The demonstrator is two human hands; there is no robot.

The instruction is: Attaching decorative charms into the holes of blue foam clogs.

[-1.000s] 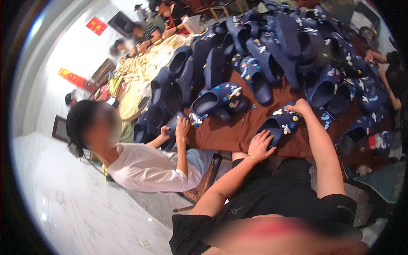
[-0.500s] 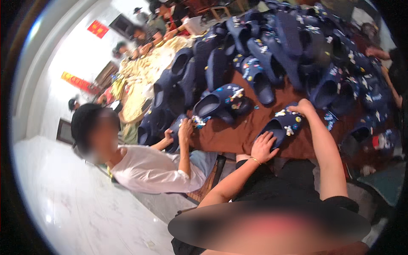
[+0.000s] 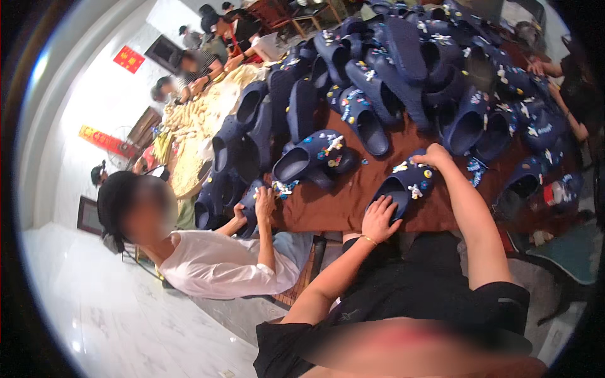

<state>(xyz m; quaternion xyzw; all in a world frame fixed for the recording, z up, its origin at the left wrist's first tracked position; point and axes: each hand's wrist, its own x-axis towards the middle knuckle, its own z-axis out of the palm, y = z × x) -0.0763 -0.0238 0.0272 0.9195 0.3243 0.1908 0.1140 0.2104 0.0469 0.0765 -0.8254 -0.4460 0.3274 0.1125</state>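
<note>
Head view: the navy clog (image 3: 403, 186) lies near the table (image 3: 328, 211) edge, so a nudge could tip it off, or knock loose its small charms. The left hand (image 3: 378, 219) rests spread on its heel end. The right hand (image 3: 435, 155) curls over the toe, fingers bent; whether it pinches a charm I cannot tell.
</note>
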